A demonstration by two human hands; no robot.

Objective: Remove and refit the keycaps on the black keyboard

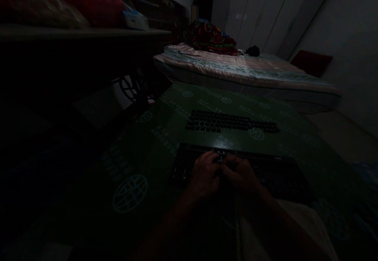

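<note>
A black keyboard [283,174] lies on the green table in front of me, with bare key places along much of its length. Over its left half, my left hand [205,172] rests with its fingers bent together, the fingertips close to my right hand. Pinched closed beside it, my right hand [240,172] works at the upper part of the keyboard; whatever is between its fingers is too dark and small to name. Behind the keyboard, loose black keycaps [233,121] are laid out in rows.
Printed globes and lettering cover the green table [159,154]. A pale cloth [304,217] is under my right forearm. Beyond the table stands a bed [251,68] with a dark patterned blanket [209,36]. At left, a raised shelf [103,32] carries a red bag [79,1]. The light is dim.
</note>
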